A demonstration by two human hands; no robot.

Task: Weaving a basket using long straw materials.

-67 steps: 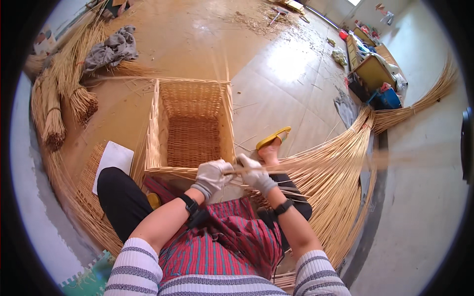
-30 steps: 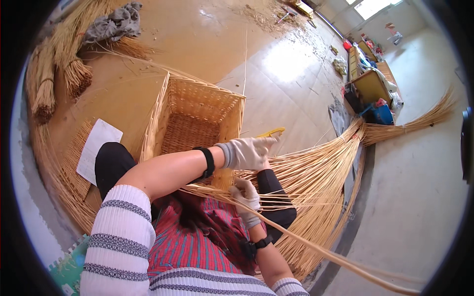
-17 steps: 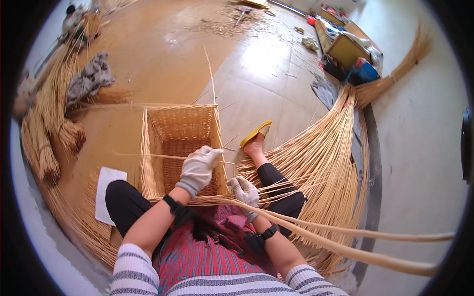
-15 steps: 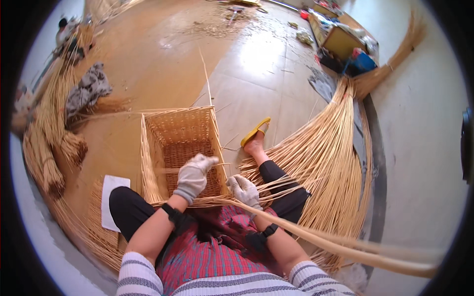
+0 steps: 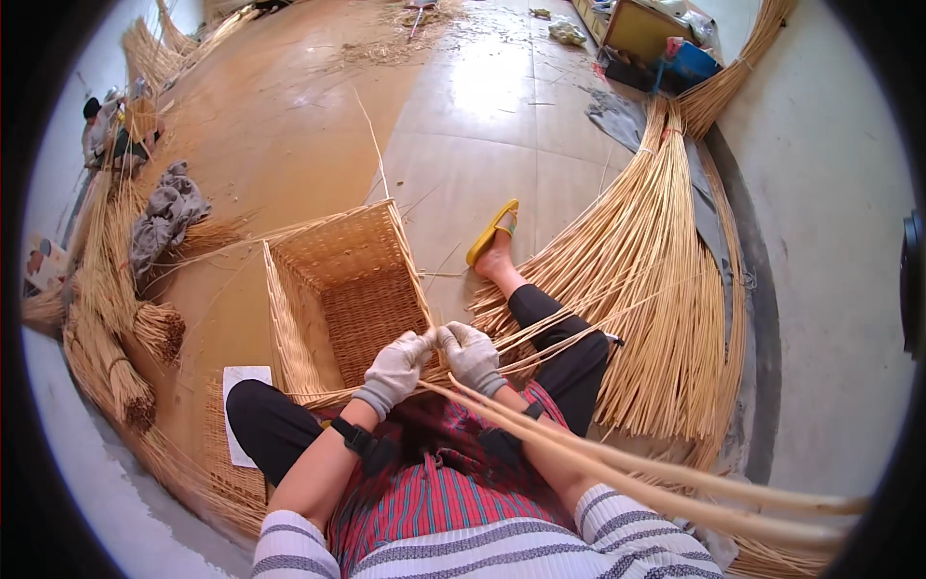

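Note:
A rectangular wicker basket (image 5: pixel 289 338), open side up, sits between my legs. At its near right rim my two gloved hands come together. My left hand (image 5: pixel 397 369) is closed, fingertips pinched on a thin wicker rod at the rim. Right beside it, my right hand (image 5: pixel 470 353) is closed too, its fingers curled on the wicker at the same rim; the exact strand is partly hidden. Several long pale rods (image 5: pixel 579 446) run from the basket's near edge past my right forearm to the lower right.
A large fanned bundle of wicker rods (image 5: pixel 666 318) lies at my right. More bundles (image 5: pixel 132 391) and a crumpled grey cloth (image 5: pixel 169 214) are at the left. A white sheet (image 5: pixel 241 420) lies by my left knee. Far left, a person (image 5: pixel 101 140) sits among bundles.
My left hand has come from over the basket's opening to the right rim, meeting my right hand. The basket has turned slightly, and the view has shifted.

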